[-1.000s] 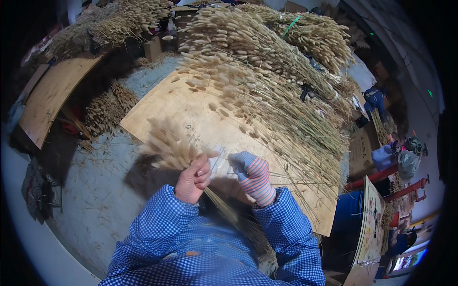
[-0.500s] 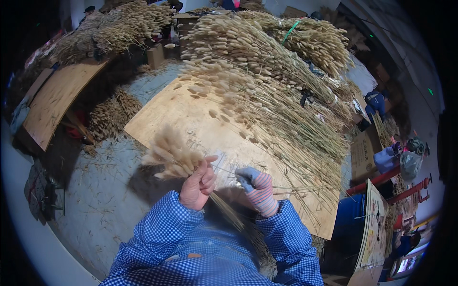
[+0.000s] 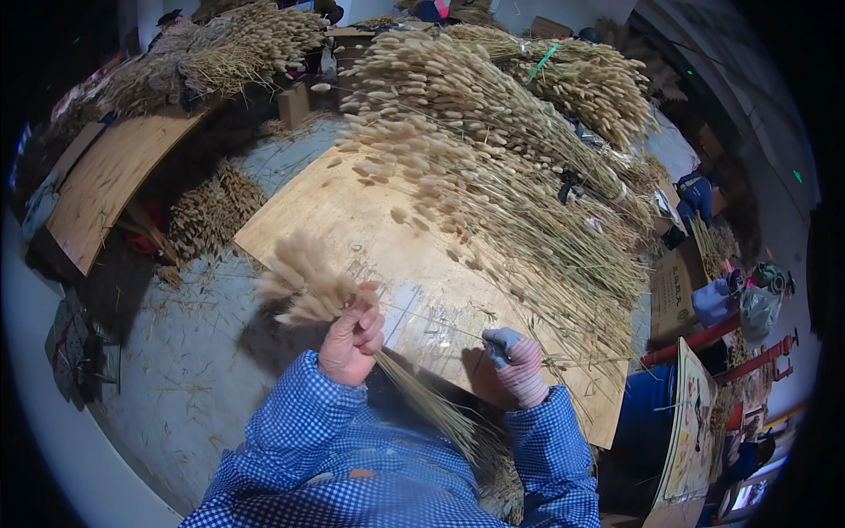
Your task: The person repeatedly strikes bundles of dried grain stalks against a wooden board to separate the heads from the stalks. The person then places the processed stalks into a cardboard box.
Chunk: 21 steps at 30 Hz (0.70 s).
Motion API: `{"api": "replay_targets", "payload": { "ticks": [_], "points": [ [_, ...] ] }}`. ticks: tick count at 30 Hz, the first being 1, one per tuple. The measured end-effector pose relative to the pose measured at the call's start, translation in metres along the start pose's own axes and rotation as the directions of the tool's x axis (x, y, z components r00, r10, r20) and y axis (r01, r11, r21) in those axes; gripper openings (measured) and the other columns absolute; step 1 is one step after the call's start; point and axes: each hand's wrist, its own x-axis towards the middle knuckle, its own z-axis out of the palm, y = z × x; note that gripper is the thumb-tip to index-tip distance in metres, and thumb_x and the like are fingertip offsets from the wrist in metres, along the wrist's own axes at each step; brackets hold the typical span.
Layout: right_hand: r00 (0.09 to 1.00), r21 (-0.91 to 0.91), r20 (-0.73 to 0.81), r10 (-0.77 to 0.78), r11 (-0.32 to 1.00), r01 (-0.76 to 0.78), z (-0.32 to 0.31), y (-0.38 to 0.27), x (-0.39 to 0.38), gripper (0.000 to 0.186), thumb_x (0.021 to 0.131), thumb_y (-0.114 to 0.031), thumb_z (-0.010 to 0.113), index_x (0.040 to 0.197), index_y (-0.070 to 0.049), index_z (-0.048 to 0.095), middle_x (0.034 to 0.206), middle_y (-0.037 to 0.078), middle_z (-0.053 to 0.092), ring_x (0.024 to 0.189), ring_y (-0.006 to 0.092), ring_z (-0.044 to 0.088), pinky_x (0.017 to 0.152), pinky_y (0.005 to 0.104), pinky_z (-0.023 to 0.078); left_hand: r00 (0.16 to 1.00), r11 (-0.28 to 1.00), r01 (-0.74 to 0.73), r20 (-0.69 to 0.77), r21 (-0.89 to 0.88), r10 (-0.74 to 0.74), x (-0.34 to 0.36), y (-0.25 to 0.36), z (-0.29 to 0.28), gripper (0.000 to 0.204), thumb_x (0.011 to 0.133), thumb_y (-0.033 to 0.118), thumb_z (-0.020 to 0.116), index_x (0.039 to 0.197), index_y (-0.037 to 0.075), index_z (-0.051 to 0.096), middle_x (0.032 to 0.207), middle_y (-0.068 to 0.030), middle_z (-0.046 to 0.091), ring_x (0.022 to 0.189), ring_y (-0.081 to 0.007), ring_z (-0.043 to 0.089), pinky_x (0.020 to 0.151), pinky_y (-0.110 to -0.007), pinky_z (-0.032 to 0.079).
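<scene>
My bare left hand (image 3: 350, 341) is closed around a bunch of dried bunny-tail grass (image 3: 310, 280). Its fluffy pale heads fan out above the fist to the left, and the bundled stems (image 3: 427, 405) run down to the right past my lap. To the right, my right hand (image 3: 515, 365), in a grey and pink striped glove, has its fingers pinched together. A thin stalk-like line stretches from near the left hand to these fingertips; its far end is hidden by the glove. Both hands are over the near edge of a wooden board (image 3: 352, 211).
A large heap of dried grass (image 3: 493, 132) covers the board's far right side. Another wooden board (image 3: 114, 189) stands at left, with grass bundles (image 3: 211, 53) behind it. A cardboard box (image 3: 673, 286), red pipes (image 3: 757, 359) and a blue barrel (image 3: 638, 405) are at right.
My right hand has moved right and slightly down, away from the left hand. A white strip on the board shows more fully between them. My left hand has shifted slightly left with the bunch.
</scene>
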Motion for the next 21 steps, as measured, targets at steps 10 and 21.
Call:
{"api": "replay_targets", "payload": {
  "ticks": [10, 21],
  "points": [
    [0.993, -0.590, 0.049, -0.107, 0.799, 0.115, -0.067, 0.074, -0.038, 0.022, 0.075, -0.011, 0.062, 0.097, -0.008, 0.061, 0.084, 0.012, 0.063, 0.078, 0.0324, 0.061, 0.069, 0.0425, 0.049, 0.981, 0.982, -0.185, -0.052, 0.045, 0.187, -0.024, 0.056, -0.029, 0.018, 0.096, 0.028, 0.054, 0.093, 0.010, 0.054, 0.072, 0.0057, 0.038, 0.051, -0.0028, 0.029, 0.041, -0.018, 0.021],
    [0.993, -0.841, 0.053, 0.106, 0.540, -0.013, -0.150, 0.158, -0.085, 0.023, 0.071, -0.012, 0.063, 0.094, -0.012, 0.062, 0.088, 0.012, 0.063, 0.085, 0.0322, 0.059, 0.077, 0.0423, 0.047, 0.744, 0.866, -0.467, -0.450, 0.178, 0.494, -0.033, 0.100, -0.021, 0.023, 0.101, 0.026, 0.043, 0.086, 0.009, 0.047, 0.078, 0.0020, 0.042, 0.064, -0.0063, 0.038, 0.055, -0.019, 0.037]
  ]
}}
